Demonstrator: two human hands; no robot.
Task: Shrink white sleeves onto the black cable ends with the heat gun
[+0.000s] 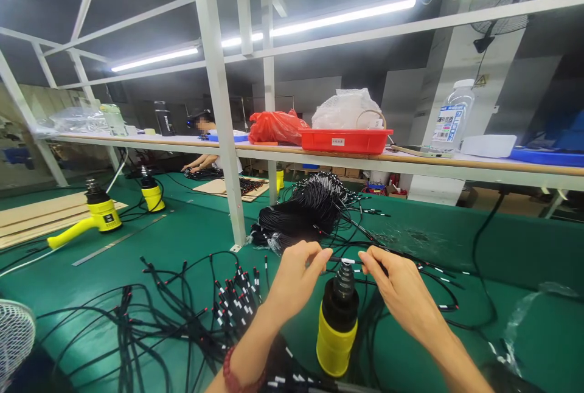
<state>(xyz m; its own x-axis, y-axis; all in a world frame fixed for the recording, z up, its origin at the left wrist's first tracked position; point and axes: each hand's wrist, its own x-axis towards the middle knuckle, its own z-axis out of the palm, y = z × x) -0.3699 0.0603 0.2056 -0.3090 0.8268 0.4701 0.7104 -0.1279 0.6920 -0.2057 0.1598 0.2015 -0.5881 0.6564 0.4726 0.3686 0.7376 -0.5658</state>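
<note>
Between my two hands a black cable (pixel 336 258) with a white sleeve (pixel 348 261) is stretched level. My left hand (pixel 301 268) pinches its left end. My right hand (pixel 387 271) pinches it on the right side. Right under the white sleeve is the coiled metal nozzle of a yellow heat gun (pixel 335 332), which stands upright on the green table. A gap between nozzle and sleeve is hard to judge. Left of my left hand lies a bunch of black cables (pixel 237 299) with white labels and red tips.
Behind my hands lies a big bundle of black cables (pixel 296 216). Two more yellow heat guns (pixel 107 215) stand at left. The shelf above carries a red tray (pixel 344 141) and a bottle (pixel 451 116). A white post (pixel 219 107) rises ahead. Another person's hands (pixel 201 163) work farther back.
</note>
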